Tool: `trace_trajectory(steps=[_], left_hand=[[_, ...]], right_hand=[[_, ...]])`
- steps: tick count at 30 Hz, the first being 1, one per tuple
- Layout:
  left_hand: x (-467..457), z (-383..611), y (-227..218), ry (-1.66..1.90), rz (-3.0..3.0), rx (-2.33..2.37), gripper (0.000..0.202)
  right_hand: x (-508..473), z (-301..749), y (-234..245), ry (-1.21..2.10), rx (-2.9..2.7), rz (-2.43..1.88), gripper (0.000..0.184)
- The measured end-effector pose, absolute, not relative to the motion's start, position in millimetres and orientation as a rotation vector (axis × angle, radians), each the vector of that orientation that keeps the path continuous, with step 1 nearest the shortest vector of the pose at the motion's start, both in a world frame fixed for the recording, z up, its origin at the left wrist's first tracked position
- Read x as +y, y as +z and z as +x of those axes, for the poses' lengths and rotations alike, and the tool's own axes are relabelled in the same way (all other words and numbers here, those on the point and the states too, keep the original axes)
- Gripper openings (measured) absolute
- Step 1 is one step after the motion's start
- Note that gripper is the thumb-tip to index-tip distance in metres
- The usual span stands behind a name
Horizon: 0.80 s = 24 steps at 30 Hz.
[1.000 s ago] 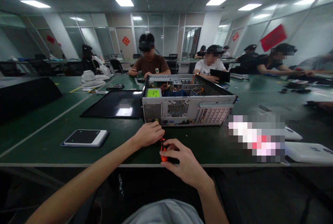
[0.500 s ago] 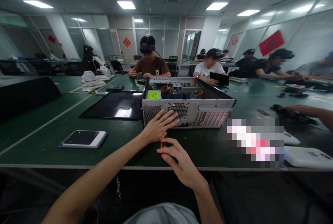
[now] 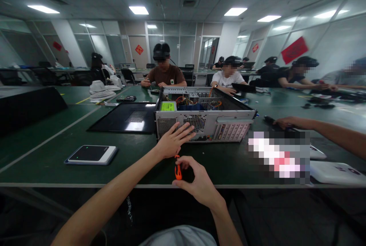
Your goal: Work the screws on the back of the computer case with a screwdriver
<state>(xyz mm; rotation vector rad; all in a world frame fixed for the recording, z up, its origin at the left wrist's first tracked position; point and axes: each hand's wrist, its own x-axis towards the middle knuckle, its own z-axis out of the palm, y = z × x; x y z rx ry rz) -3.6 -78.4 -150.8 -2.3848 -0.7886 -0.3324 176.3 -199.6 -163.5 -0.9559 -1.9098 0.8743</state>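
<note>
A computer case (image 3: 206, 127) lies on its side with its top uncovered, showing coloured wires and a power supply with a bright green label (image 3: 168, 106). Against its grey rear panel my left hand (image 3: 174, 141) rests with the fingers spread. Just below, my right hand (image 3: 197, 179) holds an orange and black screwdriver (image 3: 178, 169) by the handle, thumb low and fingers curled at its side. The screwdriver points toward the case, and its tip is hidden behind my left hand.
A black side panel (image 3: 126, 118) lies left of the case. Nearer me is a white and black flat device (image 3: 91, 154). White fans (image 3: 101, 91) stand further back. At the right, a co-worker's hand (image 3: 284, 122) rests on a dark object, near white devices (image 3: 337, 173). Other people sit across the table.
My right hand's fingers have opened off the screwdriver handle and shifted, with the thumb lower, showing more of the handle. My left hand stays on the case. The co-worker's arm at right moved leftward.
</note>
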Motion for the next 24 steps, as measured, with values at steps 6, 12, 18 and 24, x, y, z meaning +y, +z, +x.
trace_trajectory(steps=[6,12,18,24], left_hand=[[-78.5,-3.2,-151.3,-0.320,-2.366,-0.784,0.089],[-77.7,-3.3,-153.1,-0.341,-2.325,-0.769,0.085],[-80.9,-2.6,-149.4,-0.333,-2.325,-0.780,0.086],[-81.4,-2.2,-151.0,-0.341,-2.317,-0.801,0.086]], right_hand=[[-198.3,176.0,-165.3,0.854,-1.902,-0.883,0.024],[-201.7,175.1,-164.3,1.028,-1.830,-0.821,0.054],[-202.6,175.2,-161.7,0.884,-1.956,-0.800,0.022],[-201.4,175.0,-167.0,0.952,-1.871,-0.837,0.033]])
